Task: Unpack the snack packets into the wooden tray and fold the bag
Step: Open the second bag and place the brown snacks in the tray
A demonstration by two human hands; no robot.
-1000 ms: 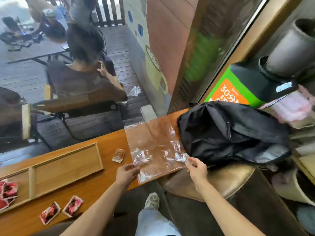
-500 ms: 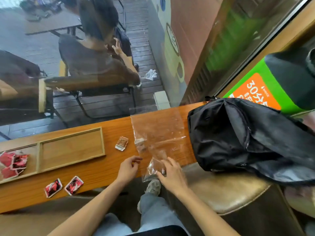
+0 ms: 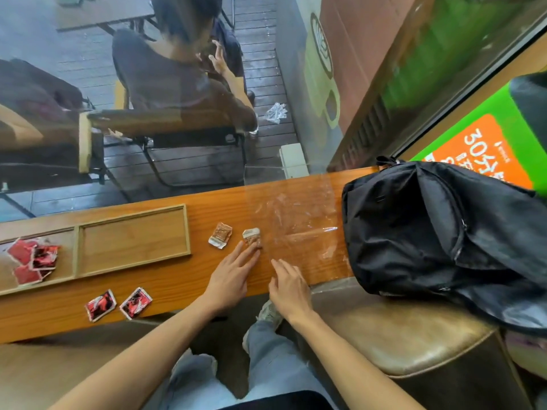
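A clear plastic bag [image 3: 299,223] lies flat on the wooden counter [image 3: 183,288], folded over along a crease. My left hand [image 3: 232,275] rests flat by its left edge, fingertips on a brown snack packet [image 3: 252,236]. My right hand [image 3: 288,287] lies flat on the bag's near edge, fingers apart. Another brown packet [image 3: 220,235] lies just left. The wooden tray [image 3: 133,236] sits at the left, with several red packets [image 3: 32,260] in its left compartment. Two red packets [image 3: 118,304] lie on the counter in front of the tray.
A black backpack [image 3: 444,238] sits on the counter's right end and overhangs a brown leather stool [image 3: 414,341]. A glass window runs along the counter's far edge, with a seated person [image 3: 177,84] outside. My legs are under the counter.
The bag was held up by both hands, then folded and laid flat on the counter. Both hands have let go and now press flat. My view has tilted down and to the left.
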